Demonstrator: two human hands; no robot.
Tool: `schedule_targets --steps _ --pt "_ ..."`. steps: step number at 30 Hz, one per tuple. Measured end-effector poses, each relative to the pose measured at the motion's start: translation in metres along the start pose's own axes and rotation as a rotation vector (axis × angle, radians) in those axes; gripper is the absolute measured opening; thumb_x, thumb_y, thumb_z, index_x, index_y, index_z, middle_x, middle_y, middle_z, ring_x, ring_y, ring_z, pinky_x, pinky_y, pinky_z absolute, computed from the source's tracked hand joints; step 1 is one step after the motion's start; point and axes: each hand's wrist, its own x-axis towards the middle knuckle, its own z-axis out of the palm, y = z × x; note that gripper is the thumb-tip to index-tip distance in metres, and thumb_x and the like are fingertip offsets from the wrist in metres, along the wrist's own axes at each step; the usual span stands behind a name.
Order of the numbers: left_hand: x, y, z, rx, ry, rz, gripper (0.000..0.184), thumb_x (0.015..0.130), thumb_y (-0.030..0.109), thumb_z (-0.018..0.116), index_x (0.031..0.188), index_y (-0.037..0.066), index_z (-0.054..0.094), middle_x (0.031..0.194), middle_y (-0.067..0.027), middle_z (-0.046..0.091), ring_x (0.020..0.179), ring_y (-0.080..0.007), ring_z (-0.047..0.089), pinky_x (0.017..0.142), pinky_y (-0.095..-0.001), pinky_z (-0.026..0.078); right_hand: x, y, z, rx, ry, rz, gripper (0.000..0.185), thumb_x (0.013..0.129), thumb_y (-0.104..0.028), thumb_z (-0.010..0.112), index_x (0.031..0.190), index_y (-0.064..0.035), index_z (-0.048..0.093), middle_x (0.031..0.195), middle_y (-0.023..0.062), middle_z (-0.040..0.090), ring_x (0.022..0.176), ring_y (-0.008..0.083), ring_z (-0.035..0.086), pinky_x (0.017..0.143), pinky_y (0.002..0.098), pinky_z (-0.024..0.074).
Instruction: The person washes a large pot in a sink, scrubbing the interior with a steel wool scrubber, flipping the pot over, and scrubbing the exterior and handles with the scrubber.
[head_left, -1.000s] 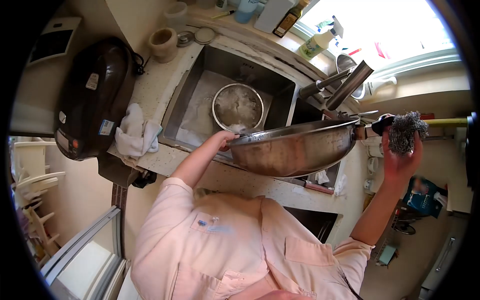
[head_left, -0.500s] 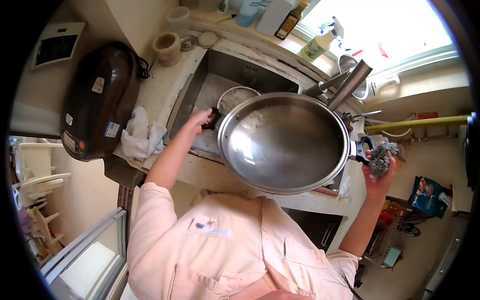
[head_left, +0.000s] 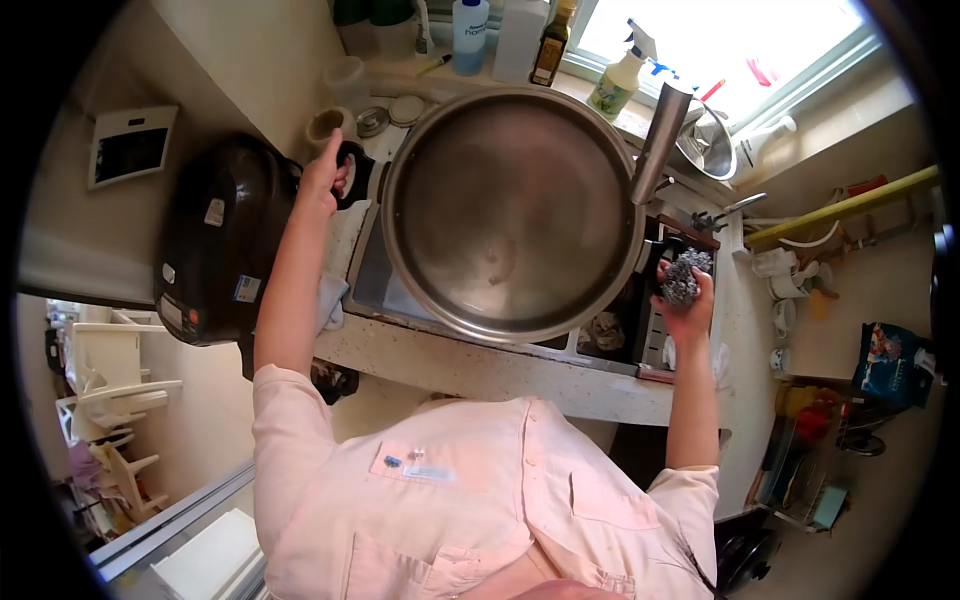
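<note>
A pan (head_left: 515, 215) is held over the sink (head_left: 372, 265) between a person's left hand (head_left: 323, 180), on one handle (head_left: 353, 175), and right hand (head_left: 690, 317), with a scourer (head_left: 686, 278) in its grasp. An appliance (head_left: 225, 240) stands at left; behind the pan, a spray bottle (head_left: 617, 82) sits on the windowsill (head_left: 576, 86), right of another bottle (head_left: 552, 48).

Window (head_left: 705, 45) upper right, blown out to white; daylight enters there. Pan (head_left: 515, 210) interior dim, soft glare low inside. Lower right murky. Wide-angle bowing; black vignette at edges.
</note>
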Motion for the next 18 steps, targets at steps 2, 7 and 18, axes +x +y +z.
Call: schedule_targets --steps 2,7,18 --pt "-0.012 0.015 -0.001 -0.017 0.054 0.112 0.044 0.073 0.053 0.061 0.059 0.013 0.051 0.048 0.0066 0.037 0.040 -0.0057 0.028 0.041 -0.0216 0.018 0.010 0.016 0.007 0.062 0.022 0.016 0.036 0.076 -0.039 0.048 0.098 -0.0112 0.055 0.095 0.0054 0.062 0.081 0.0158 0.059 0.059 0.0366 0.0407" --pt "-0.047 0.044 -0.008 -0.056 0.158 0.349 0.029 0.073 0.039 0.067 0.074 0.011 0.058 0.060 0.0024 0.055 0.043 -0.0036 0.039 0.039 -0.0198 0.023 0.048 0.067 0.010 0.228 -0.047 0.061 0.033 0.075 -0.037 0.049 0.096 -0.0133 0.057 0.089 0.0021 0.062 0.078 0.0158 0.058 0.062 0.0355 0.0398" --pt "-0.178 0.124 -0.007 0.143 0.339 0.674 0.026 0.079 0.029 0.063 0.092 0.006 0.063 0.076 0.0035 0.057 0.062 -0.0040 0.051 0.056 -0.0151 0.040 0.091 0.187 0.070 0.629 -0.172 0.309 0.038 0.073 -0.042 0.047 0.095 -0.0123 0.056 0.087 0.0045 0.061 0.083 0.0223 0.056 0.084 0.0541 0.0330"
